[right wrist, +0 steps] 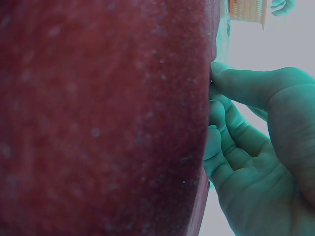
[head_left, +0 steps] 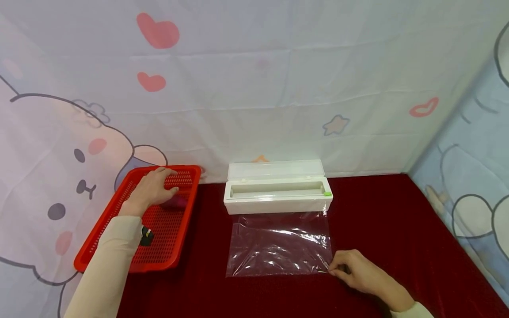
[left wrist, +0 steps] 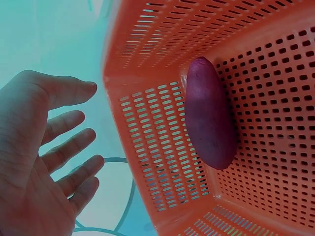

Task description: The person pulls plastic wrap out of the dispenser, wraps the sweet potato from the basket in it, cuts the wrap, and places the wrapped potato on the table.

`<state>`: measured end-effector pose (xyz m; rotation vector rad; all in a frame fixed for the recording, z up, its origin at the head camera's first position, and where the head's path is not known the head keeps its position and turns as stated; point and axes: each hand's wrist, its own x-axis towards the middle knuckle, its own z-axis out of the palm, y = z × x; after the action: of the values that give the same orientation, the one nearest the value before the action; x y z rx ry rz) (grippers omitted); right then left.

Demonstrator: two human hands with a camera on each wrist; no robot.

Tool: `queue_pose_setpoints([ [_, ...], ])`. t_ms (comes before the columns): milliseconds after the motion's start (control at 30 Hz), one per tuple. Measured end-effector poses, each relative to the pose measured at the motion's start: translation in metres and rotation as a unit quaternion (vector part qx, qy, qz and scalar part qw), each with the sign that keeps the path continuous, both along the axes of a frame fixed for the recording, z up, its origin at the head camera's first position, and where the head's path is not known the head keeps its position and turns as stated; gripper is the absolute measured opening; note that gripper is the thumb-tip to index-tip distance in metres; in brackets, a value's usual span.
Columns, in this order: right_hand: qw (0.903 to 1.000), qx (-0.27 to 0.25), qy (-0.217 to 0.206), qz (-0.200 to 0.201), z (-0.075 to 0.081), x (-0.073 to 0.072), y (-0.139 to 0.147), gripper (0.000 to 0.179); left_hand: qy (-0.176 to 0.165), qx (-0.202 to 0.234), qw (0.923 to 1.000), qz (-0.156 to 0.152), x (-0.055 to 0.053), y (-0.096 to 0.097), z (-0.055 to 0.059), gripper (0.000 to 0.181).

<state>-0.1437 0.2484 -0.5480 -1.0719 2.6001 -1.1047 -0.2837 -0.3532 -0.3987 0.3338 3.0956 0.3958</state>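
My left hand (head_left: 149,192) hovers over the far part of a red plastic basket (head_left: 187,227), fingers loosely spread and holding nothing. Under it, against the basket's far wall, lies a long purple sweet potato (left wrist: 210,115), partly hidden by shadow in the head view. A sheet of clear plastic wrap (head_left: 280,247) stretches toward me from a white wrap dispenser (head_left: 278,206) with its lid raised. My right hand (head_left: 359,274) pinches the sheet's near right corner between thumb and forefinger, low at the table; the other fingers are curled in the right wrist view.
A small black thing (head_left: 146,236) with a yellowish mark lies in the basket beside my left sleeve; its kind is unclear. A green slider (head_left: 327,194) sits at the dispenser's right end. Dark red cloth (head_left: 377,212) covers the table, and a printed curtain (head_left: 254,88) hangs behind.
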Motion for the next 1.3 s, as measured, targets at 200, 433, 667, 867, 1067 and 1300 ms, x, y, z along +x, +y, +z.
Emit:
queue_pose_setpoints([
  [200,0.9999,0.002,-0.009,-0.005,0.001,-0.002,-0.002,0.013,-0.004,-0.008,1.0,0.003,-0.003,-0.005,-0.006,0.058],
  [433,0.9998,0.0,-0.018,-0.003,0.002,-0.004,-0.007,0.011,-0.008,-0.011,0.9999,0.004,-0.004,-0.013,-0.017,0.058],
  [667,0.9998,-0.003,-0.022,-0.002,0.001,-0.004,-0.006,0.013,-0.015,-0.018,0.9997,0.007,-0.006,-0.018,-0.028,0.059],
  [867,0.9998,-0.009,-0.019,0.0,-0.002,-0.003,-0.005,0.013,-0.021,-0.02,0.9995,0.009,-0.008,-0.02,-0.032,0.059],
  [1067,0.9999,-0.012,-0.01,0.006,-0.002,-0.005,-0.005,0.012,-0.017,-0.02,0.9996,0.009,-0.007,-0.022,-0.034,0.059],
  [1300,0.9999,-0.009,-0.004,0.01,-0.003,-0.008,-0.004,0.013,-0.017,-0.014,0.9996,0.015,-0.006,-0.021,-0.038,0.057],
])
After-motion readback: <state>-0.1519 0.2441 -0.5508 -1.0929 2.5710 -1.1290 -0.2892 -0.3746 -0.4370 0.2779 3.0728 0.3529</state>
